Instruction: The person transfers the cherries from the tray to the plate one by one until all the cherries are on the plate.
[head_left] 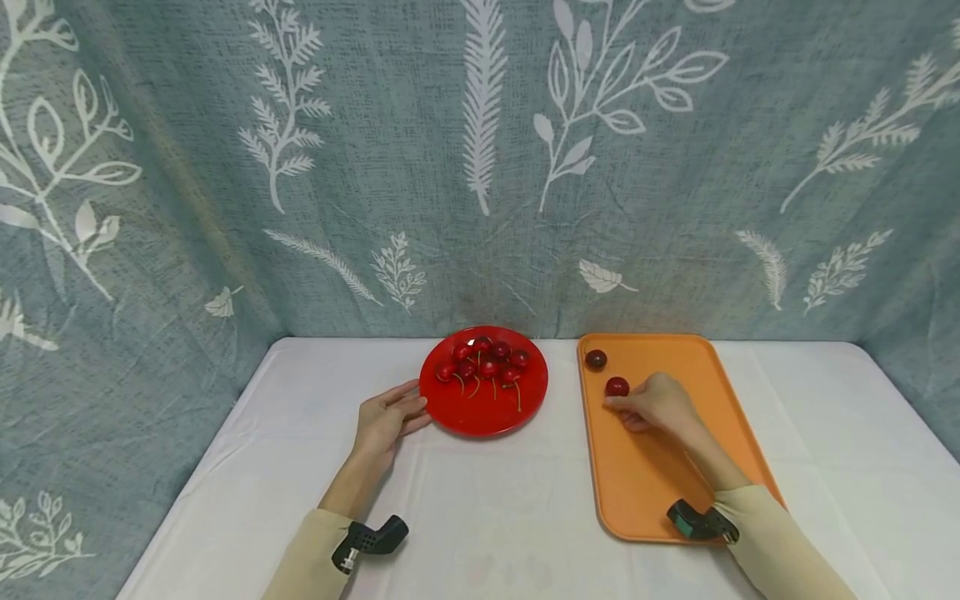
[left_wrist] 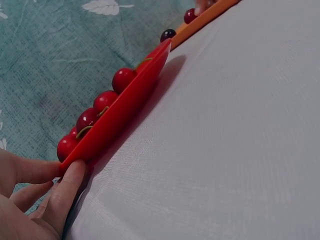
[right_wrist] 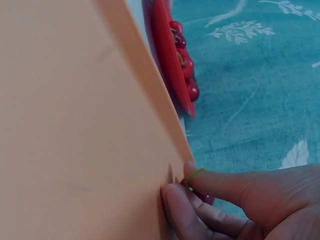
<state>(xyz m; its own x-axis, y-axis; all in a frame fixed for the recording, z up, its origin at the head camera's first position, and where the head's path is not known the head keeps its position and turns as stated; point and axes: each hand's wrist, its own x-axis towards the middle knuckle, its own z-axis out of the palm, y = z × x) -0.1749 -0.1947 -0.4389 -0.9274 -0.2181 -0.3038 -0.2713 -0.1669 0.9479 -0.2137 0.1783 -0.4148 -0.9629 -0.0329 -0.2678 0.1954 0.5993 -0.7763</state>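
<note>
My left hand (head_left: 384, 422) holds the left rim of a red plate (head_left: 472, 421), thumb and fingers at its edge in the left wrist view. Several red cherries (head_left: 489, 367), many with green stems, lie on the plate's far half. Over the orange tray (head_left: 637, 492), my right hand (head_left: 662, 407) pinches a red cherry (head_left: 617, 386). Its green stem (right_wrist: 196, 175) shows by the thumb in the right wrist view, where fingers partly cover the fruit. One darker cherry (head_left: 596, 359) sits in the tray's far left corner.
A white cloth (head_left: 517, 508) covers the table under plate and tray. The tray stands right of the plate, with a strip of cloth between them. Behind the table hangs a blue-green curtain (head_left: 420, 167) with white leaf patterns.
</note>
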